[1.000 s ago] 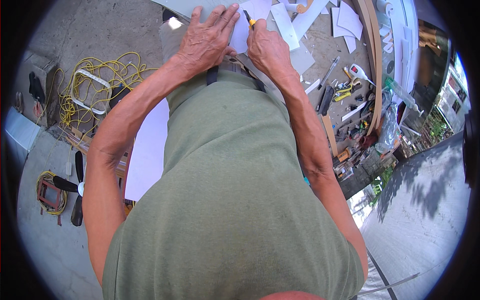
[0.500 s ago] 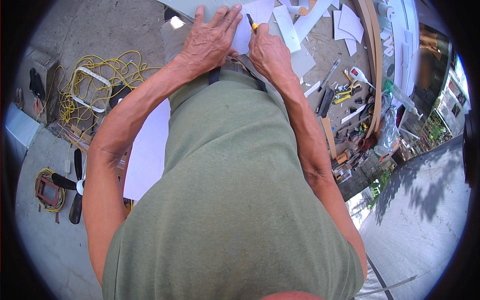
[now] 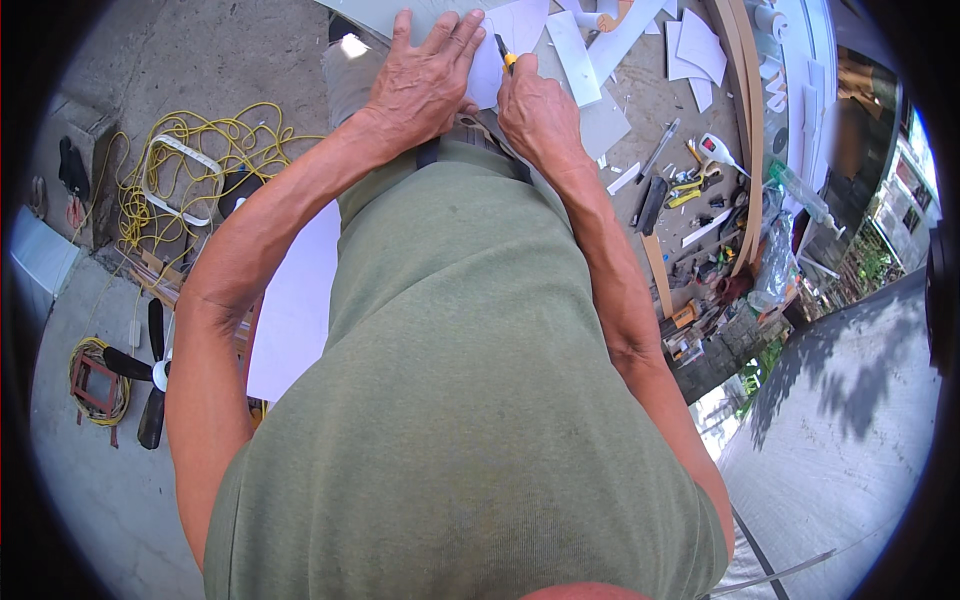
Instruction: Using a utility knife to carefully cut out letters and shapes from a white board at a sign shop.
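Note:
My left hand (image 3: 425, 85) lies flat with its fingers stretched out, pressing on a white sheet (image 3: 486, 80) at the top of the view. Just to its right, my right hand (image 3: 540, 115) grips a yellow-and-black utility knife (image 3: 511, 61). The blade end points up and left, at the white sheet; whether the tip cuts into it is too small to tell. Beside the right hand, a white strip (image 3: 573, 60) rests on a grey-white board (image 3: 606, 122). My fingers hide part of the knife's handle.
White offcuts (image 3: 690, 50) and a long curved brown strip (image 3: 748, 120) are at the right. Yellow-handled pliers (image 3: 685, 190), a heat-gun-shaped white tool (image 3: 715, 150) and other tools clutter that side. Tangled yellow cord (image 3: 130, 205) and a black-bladed fan (image 3: 155, 372) are at the left.
My right hand and the knife have shifted slightly down, toward me. The left hand stays pressed on the sheet, almost unmoved.

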`<act>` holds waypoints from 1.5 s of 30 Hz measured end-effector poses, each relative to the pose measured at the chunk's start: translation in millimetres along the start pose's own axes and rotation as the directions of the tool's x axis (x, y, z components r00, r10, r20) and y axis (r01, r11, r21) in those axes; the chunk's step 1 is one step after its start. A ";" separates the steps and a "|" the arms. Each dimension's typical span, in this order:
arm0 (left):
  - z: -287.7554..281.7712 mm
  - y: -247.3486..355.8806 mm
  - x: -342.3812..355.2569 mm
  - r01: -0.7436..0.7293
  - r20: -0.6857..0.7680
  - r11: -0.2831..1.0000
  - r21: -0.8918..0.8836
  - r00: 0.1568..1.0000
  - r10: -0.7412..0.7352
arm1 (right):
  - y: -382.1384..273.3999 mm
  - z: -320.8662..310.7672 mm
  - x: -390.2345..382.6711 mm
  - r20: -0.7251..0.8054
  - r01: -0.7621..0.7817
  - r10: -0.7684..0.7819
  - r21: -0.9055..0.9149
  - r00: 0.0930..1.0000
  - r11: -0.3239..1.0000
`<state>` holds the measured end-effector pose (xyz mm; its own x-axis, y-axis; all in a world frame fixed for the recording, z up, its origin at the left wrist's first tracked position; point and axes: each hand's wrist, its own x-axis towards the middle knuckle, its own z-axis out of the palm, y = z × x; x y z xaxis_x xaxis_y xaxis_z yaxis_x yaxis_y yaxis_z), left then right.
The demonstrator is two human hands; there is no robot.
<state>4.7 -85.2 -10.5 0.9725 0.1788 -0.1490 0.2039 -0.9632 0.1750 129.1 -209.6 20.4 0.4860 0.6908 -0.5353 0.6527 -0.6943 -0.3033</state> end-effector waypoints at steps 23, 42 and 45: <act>-1.0 2.8 0.7 0.012 0.011 1.000 0.008 1.000 -0.012 | -1.0 0.2 -8.7 0.029 -0.033 0.033 -0.006 0.999 0.999; 2.0 3.9 -0.4 0.029 -0.019 0.999 -0.033 0.999 -0.029 | 0.7 5.4 -17.5 0.043 -0.053 0.052 0.019 0.998 0.998; 0.2 4.7 0.3 0.027 -0.017 0.999 -0.031 0.999 -0.027 | 0.9 5.2 -20.5 0.047 -0.058 0.058 0.017 0.997 0.998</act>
<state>6.0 -89.7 -9.9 0.9684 0.2086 -0.1367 0.2333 -0.9514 0.2011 116.7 -225.4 27.0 0.4952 0.6396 -0.5880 0.6130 -0.7368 -0.2852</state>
